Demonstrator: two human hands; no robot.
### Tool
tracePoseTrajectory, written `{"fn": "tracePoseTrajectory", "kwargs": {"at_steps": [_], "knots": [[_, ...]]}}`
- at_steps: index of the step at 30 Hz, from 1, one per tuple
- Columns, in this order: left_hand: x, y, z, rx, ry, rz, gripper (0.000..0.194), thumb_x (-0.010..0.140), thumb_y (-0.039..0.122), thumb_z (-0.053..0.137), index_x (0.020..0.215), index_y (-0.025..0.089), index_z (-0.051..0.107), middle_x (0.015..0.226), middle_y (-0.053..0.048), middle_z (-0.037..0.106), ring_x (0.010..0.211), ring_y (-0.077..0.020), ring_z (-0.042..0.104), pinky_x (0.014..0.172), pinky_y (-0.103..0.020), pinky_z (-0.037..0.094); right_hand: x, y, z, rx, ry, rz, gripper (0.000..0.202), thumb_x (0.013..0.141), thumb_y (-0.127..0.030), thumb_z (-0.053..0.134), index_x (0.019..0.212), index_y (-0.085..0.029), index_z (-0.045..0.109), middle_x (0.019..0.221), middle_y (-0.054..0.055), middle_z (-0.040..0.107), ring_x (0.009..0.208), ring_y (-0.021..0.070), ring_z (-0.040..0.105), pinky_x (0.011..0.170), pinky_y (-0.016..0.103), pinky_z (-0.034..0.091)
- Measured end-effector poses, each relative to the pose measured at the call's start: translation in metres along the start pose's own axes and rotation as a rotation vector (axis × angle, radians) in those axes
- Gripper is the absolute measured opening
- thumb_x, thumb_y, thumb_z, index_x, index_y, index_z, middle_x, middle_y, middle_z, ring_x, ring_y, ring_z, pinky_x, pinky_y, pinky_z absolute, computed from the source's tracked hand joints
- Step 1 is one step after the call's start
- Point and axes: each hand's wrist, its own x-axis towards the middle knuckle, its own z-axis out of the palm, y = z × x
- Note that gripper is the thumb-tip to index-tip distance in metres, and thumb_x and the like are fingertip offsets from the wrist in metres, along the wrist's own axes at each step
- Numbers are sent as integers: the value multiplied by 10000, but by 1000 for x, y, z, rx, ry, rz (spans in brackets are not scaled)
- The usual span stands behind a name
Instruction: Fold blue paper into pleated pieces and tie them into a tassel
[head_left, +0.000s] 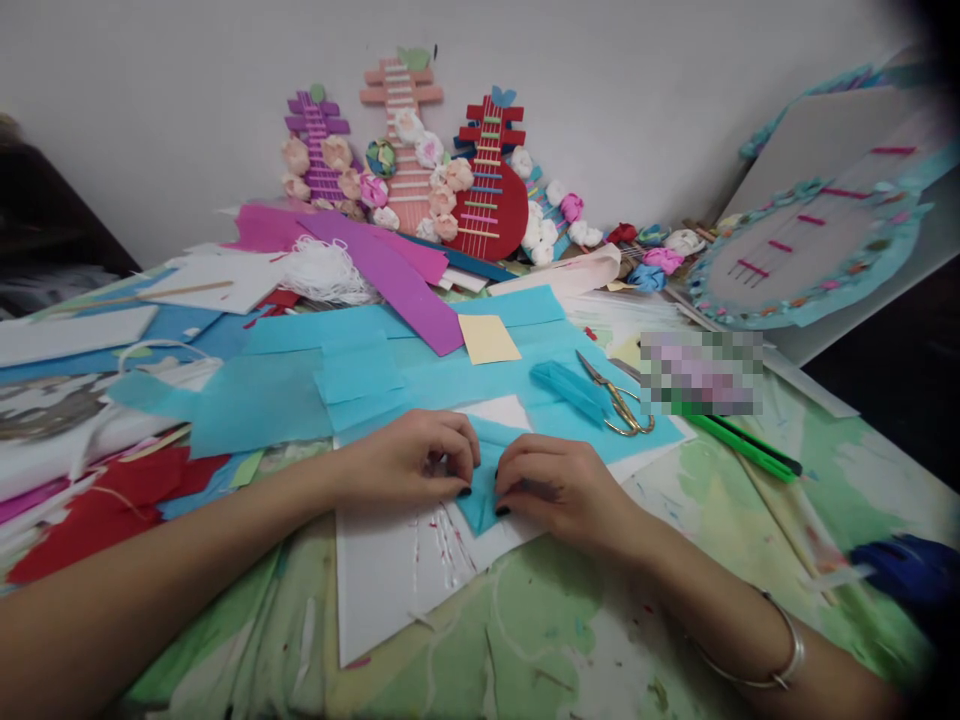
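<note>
A small folded piece of turquoise crepe paper (pixel 484 490) lies between my hands, over a white board (pixel 382 590) with shiny glue streaks on it. My left hand (pixel 424 460) pinches the paper's left edge with thumb and fingers. From the other side, my right hand (pixel 562 485) grips its right edge, fingers curled. Turquoise sheets (pixel 360 375) spread behind both hands. Beyond my right hand rest gold-handled scissors (pixel 626 408), with a folded turquoise strip (pixel 571 390) beside them.
Decorated toy-like guitars, including a red one (pixel 491 205), lean on the wall. A green utility knife (pixel 750 445) lies at right. White string (pixel 326 270), purple foam (pixel 397 285) and red paper scraps (pixel 112 510) crowd the table. A large decorated panel (pixel 810 245) stands at right.
</note>
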Motion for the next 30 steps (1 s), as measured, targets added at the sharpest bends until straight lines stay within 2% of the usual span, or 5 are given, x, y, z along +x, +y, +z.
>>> {"fn": "tracePoseTrajectory", "kwargs": {"at_steps": [9, 14, 21, 25, 30], "knots": [[0, 0, 0, -3, 2, 2, 101, 762, 90, 560, 784, 140, 645, 895, -56, 626, 774, -126, 593, 688, -229, 479, 0, 1, 4, -50, 19, -49, 139, 842, -132, 569, 790, -178, 690, 835, 48, 663, 767, 133, 620, 726, 260, 508], [-3, 1, 2, 56, 7, 99, 183, 812, 68, 532, 813, 164, 687, 931, -56, 621, 812, -125, 599, 754, -229, 470, -1, -1, 3, -72, 21, -61, 131, 831, -114, 581, 794, -164, 696, 839, 55, 669, 765, 132, 624, 720, 245, 504], [-9, 1, 4, 232, -5, 211, 228, 839, 70, 544, 885, 231, 698, 971, -46, 596, 861, -139, 544, 769, -252, 436, -3, -2, 4, -60, 17, -47, 126, 821, -100, 579, 799, -176, 678, 877, 52, 662, 789, 133, 617, 743, 258, 505], [-11, 7, 8, 457, 18, 294, 188, 873, 100, 520, 803, 201, 662, 914, -54, 599, 854, -170, 495, 763, -311, 392, -2, -3, 4, -22, 46, -38, 101, 807, -89, 590, 781, -163, 653, 882, 61, 647, 796, 136, 611, 734, 259, 505], [-14, 14, 11, 635, -41, 351, 195, 919, 135, 477, 775, 170, 603, 835, -49, 611, 833, -180, 486, 761, -340, 368, -1, -3, 6, 7, 69, -20, 90, 795, -101, 611, 751, -176, 635, 854, 41, 641, 770, 128, 607, 712, 246, 504]]}}
